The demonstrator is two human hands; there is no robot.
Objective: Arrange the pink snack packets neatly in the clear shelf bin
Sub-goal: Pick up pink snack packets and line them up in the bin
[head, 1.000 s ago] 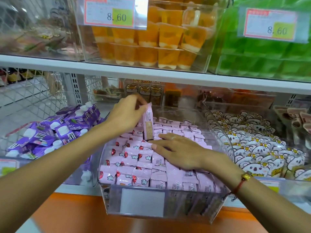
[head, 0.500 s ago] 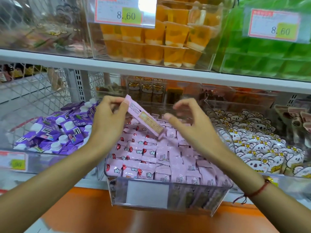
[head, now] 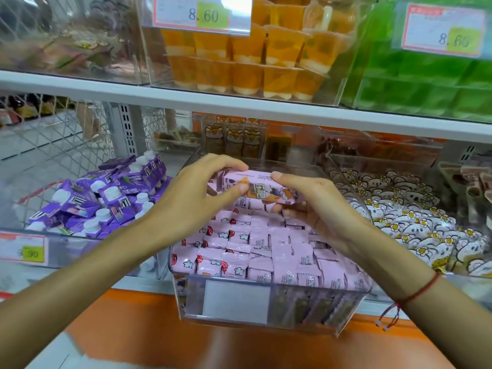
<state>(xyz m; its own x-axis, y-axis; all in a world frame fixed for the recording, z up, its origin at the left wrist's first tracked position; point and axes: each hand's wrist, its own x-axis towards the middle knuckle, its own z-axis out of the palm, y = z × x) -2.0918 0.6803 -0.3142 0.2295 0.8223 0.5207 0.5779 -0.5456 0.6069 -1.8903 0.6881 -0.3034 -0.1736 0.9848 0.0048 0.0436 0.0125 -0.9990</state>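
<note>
Both hands on one pink snack packet (head: 259, 189), held level above the clear shelf bin (head: 266, 310): left hand (head: 198, 197) grip pinches its left end, right hand (head: 316, 206) grip curls around its right end. Remaining pink packets (head: 255, 251) sit in rows inside.

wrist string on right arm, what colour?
Red string bracelet on the right wrist, head view.

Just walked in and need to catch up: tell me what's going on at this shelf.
A person is tidying a clear bin of pink snack packets on a shop shelf. Both hands hold one pink packet above the back of the bin: the left hand pinches its left end and the right hand grips its right end. The packets already in the bin stand in fairly even rows. The held packet is not yet placed.
</note>
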